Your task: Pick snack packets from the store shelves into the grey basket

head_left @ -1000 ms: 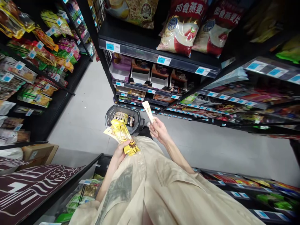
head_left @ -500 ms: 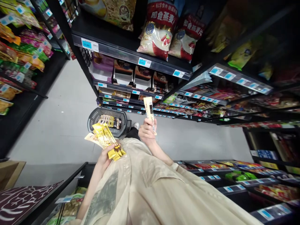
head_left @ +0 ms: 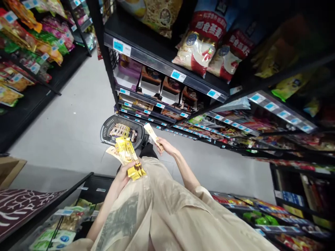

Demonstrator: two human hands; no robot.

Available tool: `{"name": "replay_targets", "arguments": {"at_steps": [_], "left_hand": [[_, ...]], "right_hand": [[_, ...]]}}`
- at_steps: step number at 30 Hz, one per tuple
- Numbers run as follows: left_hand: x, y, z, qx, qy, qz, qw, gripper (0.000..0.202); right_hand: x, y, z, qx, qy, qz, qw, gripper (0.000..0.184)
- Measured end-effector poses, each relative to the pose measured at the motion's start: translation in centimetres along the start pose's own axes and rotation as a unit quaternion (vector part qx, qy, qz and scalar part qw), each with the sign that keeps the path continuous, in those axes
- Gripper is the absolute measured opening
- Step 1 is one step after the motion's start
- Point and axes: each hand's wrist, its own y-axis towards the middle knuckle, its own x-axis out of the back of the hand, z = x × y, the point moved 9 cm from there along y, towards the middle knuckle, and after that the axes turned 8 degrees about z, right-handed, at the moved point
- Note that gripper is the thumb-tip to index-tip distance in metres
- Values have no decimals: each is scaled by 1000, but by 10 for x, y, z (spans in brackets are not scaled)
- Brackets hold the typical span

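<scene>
My left hand (head_left: pixel 125 173) is closed around a bunch of yellow stick packets (head_left: pixel 128 157), held low against the front of my clothes. A paler cream packet (head_left: pixel 113 152) pokes out from the bunch on its left side. My right hand (head_left: pixel 162 144) grips one cream stick packet (head_left: pixel 151 132) near its lower end, the packet tilting up and to the left. Below my hands, a grey shopping basket (head_left: pixel 106 125) stands on the floor with several stick packets (head_left: pixel 121 130) lying in rows inside it. The yellow bunch hides part of its near rim.
Ahead rises a black shelf (head_left: pixel 146 52) with large oatmeal bags (head_left: pixel 201 38) on top and open cartons (head_left: pixel 150 83) beneath. Snack shelves (head_left: pixel 34 52) line the left. More shelving (head_left: pixel 261 219) stands behind on the right. A cardboard box (head_left: pixel 12 170) sits at the left edge.
My right hand has turned its cream packet from nearly upright to a leftward tilt, bringing it closer to the basket. My left hand still holds the yellow bunch. The view has shifted slightly.
</scene>
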Motion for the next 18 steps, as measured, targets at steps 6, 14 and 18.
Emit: {"name": "replay_targets", "arguments": {"at_steps": [6,14,18], "left_hand": [[5,7,10,-30,-42,-37,998,46],[-4,13,2,-85,-103,-138,981,58],[-4,15,14,-93,-165,-227,955,58]], "right_hand": [[86,54,-24,-56,-302,-140,941,20],[146,173,5,-97,-423,-132,891,27],[158,252,28,-64,-524,-108,842,31]]}}
